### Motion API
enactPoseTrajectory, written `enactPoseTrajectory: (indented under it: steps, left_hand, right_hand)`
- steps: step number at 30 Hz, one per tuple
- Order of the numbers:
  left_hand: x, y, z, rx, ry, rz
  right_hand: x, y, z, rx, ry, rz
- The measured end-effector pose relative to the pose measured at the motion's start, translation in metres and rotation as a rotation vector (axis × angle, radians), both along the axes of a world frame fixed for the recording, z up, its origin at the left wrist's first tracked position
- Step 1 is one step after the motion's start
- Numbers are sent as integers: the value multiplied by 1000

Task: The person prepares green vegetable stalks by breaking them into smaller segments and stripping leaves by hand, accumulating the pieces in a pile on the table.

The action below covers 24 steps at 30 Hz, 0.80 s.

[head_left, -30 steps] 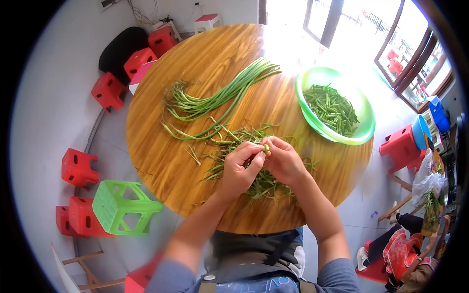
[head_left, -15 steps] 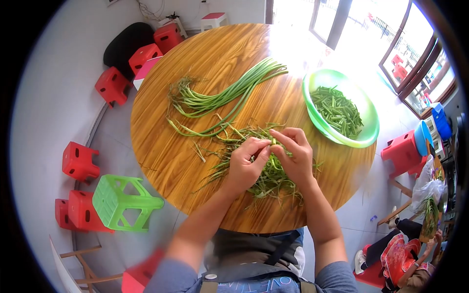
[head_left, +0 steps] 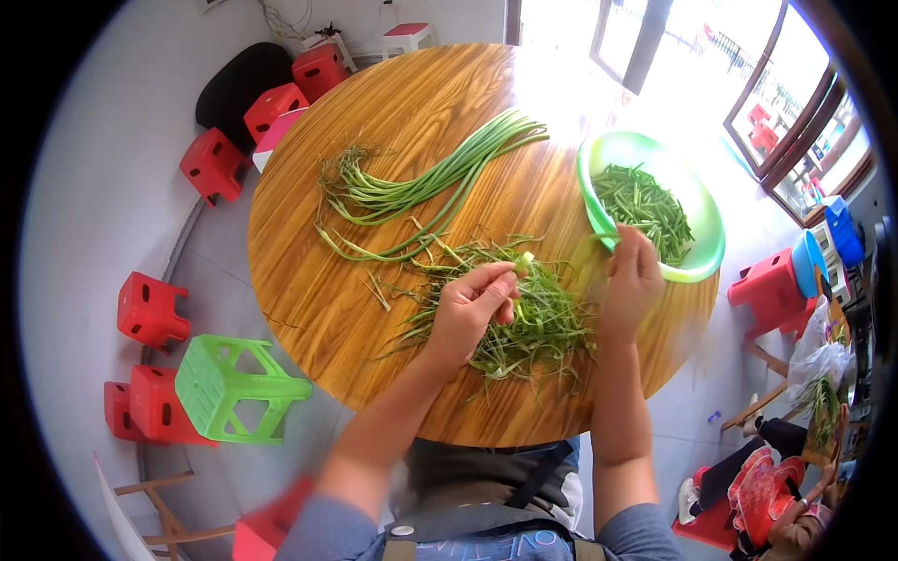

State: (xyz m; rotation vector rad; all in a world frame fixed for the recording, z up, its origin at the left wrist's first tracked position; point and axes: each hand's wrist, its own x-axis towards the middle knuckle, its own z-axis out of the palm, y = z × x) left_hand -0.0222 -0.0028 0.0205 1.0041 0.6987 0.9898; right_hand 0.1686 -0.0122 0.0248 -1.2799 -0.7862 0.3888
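Observation:
My left hand (head_left: 472, 310) is closed in a pinch above the pile of green trimmings (head_left: 528, 341); a pale green stub (head_left: 525, 261) shows just past its fingertips. My right hand (head_left: 632, 280), slightly blurred, pinches a short green piece (head_left: 604, 236) at the near left rim of the green basin (head_left: 716, 245). Many cut green stems (head_left: 645, 208) lie inside the basin. A bundle of long green stalks (head_left: 421, 187) with dry, tangled ends at its left rests on the round wooden table (head_left: 318, 309).
Red stools (head_left: 152, 310) and a green stool (head_left: 220, 388) stand left of the table. At the right are another red stool (head_left: 774, 292) with a blue basin (head_left: 808, 265) and a seated person (head_left: 762, 496). Glass doors stand open at the upper right.
My right hand has parted from my left and moved right to the basin's rim with a green piece. My left hand has stayed over the trimmings.

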Motion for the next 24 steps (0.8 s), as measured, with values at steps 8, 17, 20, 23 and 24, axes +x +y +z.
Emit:
enactPoseTrajectory:
  steps: [8,17,20,23,24]
  left_hand:
    - [0,1,-4,63,51,-92]
    - [3,5,-12,143,186,-61]
    - [3,4,-14,194,199,25]
    - [4,1,-13,428,296,190]
    - [4,0,-13,535,350,252]
  right_hand:
    - [8,0,6,-57,-142,87]
    - [-12,-5,3,-251,-98,807]
    - [-12,-5,6,-249,73,832]
    - [-26,-7,7,-304,-28,790]
    - [-28,-8,8,-340,-58,814]
